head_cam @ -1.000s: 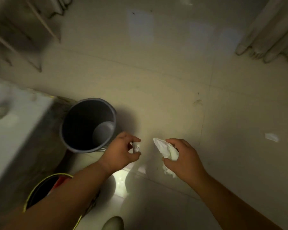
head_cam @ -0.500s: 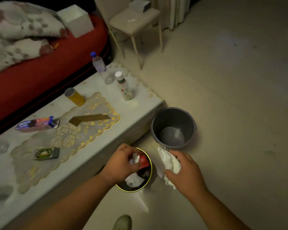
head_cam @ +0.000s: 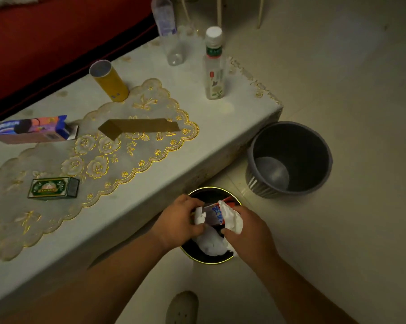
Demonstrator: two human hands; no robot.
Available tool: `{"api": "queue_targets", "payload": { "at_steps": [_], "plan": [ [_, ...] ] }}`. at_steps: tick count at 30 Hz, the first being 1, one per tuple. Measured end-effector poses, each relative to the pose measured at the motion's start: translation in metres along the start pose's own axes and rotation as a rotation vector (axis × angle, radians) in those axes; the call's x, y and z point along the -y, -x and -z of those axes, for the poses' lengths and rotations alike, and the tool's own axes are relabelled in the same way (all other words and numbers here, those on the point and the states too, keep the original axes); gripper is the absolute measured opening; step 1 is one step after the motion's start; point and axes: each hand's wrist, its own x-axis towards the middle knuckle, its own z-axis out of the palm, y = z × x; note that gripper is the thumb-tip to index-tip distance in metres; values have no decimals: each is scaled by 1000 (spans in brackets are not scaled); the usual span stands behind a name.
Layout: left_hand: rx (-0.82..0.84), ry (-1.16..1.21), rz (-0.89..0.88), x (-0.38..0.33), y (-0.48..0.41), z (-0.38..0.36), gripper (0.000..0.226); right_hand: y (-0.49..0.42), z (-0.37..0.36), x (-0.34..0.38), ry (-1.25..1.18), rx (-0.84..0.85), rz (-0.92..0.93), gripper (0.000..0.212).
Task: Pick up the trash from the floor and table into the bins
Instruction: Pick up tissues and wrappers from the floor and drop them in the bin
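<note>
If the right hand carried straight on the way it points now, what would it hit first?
The right hand points up and left over the gold-rimmed bin, holding a crumpled tissue. It would likely meet the left hand first, though depth is hard to judge.

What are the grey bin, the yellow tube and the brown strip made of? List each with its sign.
Grey bin: likely moulded plastic, matte, with ribbed walls.
Yellow tube: probably cardboard, an open hollow end with a glossy printed wrap.
Brown strip: looks like cardboard, flat, dull and creased at one end.
</note>
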Motion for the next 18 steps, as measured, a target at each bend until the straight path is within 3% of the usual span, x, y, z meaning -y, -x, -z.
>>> {"api": "queue_targets", "payload": {
  "at_steps": [4, 10, 15, 18],
  "plan": [
    [43, 27, 32, 20, -9, 3, 66, -9, -19, -8, -29, 28, -25, 61],
    [109, -136, 1, 4, -4, 13, 67, 5, -1, -15, 85, 57, -105, 75],
    [72, -307, -112, -76, 4, 40, 68, 36, 68, -13, 116, -14, -142, 62],
    [68, -462, -176, -147, 14, 54, 68, 68, 135, -8, 200, -29, -184, 67]
  ]
}}
